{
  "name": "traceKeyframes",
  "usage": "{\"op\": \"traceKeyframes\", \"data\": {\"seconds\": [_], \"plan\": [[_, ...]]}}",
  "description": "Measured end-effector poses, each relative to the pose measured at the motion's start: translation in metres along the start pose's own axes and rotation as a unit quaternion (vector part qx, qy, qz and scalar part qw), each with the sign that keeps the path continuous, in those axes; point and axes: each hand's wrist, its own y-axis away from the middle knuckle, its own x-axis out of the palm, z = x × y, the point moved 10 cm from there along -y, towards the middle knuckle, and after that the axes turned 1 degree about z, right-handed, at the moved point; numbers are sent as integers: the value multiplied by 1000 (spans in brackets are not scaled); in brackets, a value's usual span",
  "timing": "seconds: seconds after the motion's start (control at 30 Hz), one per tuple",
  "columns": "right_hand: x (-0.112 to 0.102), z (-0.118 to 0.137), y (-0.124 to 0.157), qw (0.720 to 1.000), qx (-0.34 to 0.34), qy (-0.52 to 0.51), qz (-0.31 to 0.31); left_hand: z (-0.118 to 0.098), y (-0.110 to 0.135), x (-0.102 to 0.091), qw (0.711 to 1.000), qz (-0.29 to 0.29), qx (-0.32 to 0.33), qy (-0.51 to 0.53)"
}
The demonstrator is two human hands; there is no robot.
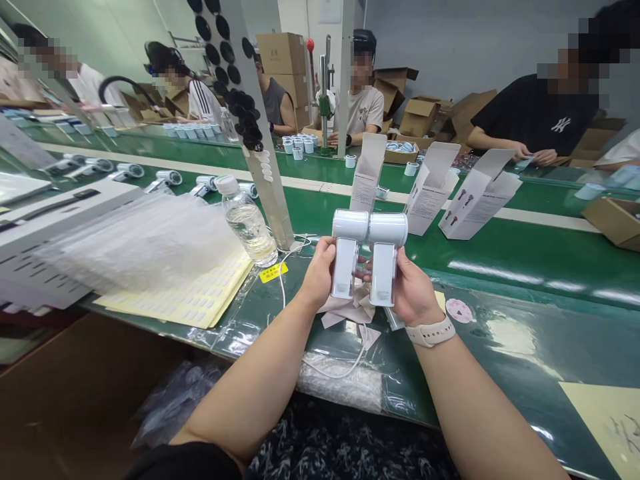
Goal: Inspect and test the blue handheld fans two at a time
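My left hand (320,270) is closed around the handle of a pale, hair-dryer-shaped handheld fan (345,267). A second, matching handheld fan (383,273) is gripped by my right hand (415,287), which has a pale watch band on its wrist. Both are held upright side by side above the table, their cylindrical heads touching or nearly so and the handles pointing down. Some fingertips show between the two handles; the rest are hidden behind them. Under my hands lie a crumpled pale cloth (350,310) and a white cable (345,375).
Three open white boxes (431,190) stand beyond my hands on the green conveyor (540,257). A clear bottle (249,223), sticker sheets (200,303) and plastic bags (145,240) lie left, beside a metal post (267,193). More fans (167,179) line the belt. Several co-workers sit opposite.
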Motion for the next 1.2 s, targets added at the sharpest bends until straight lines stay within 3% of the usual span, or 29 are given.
{"op": "traceKeyframes", "data": {"seconds": [0.13, 0.23, 0.4, 0.6, 0.8, 0.97, 1.2], "plan": [[-9, 6, -1, 998, -23, 7, -62, 3, -1, -1, 1000, 5, -6, 25], [-15, 1, -2, 996, -5, 1, -94, 11, -1, -2, 997, 12, -50, 63], [-7, -4, -3, 998, 15, 40, -40, 24, 1, 1, 987, 56, -114, 98], [7, -3, 2, 997, 20, 67, 16, 19, -1, 2, 988, 47, -70, 127], [14, 4, 6, 998, 0, 57, 21, 25, 4, 15, 982, 86, -125, 114], [10, 26, 10, 996, -45, 73, 32, 9, 6, 20, 983, 94, -84, 129], [-5, 46, 9, 992, -111, 62, -7, 4, 12, 29, 982, 119, -84, 120]]}}
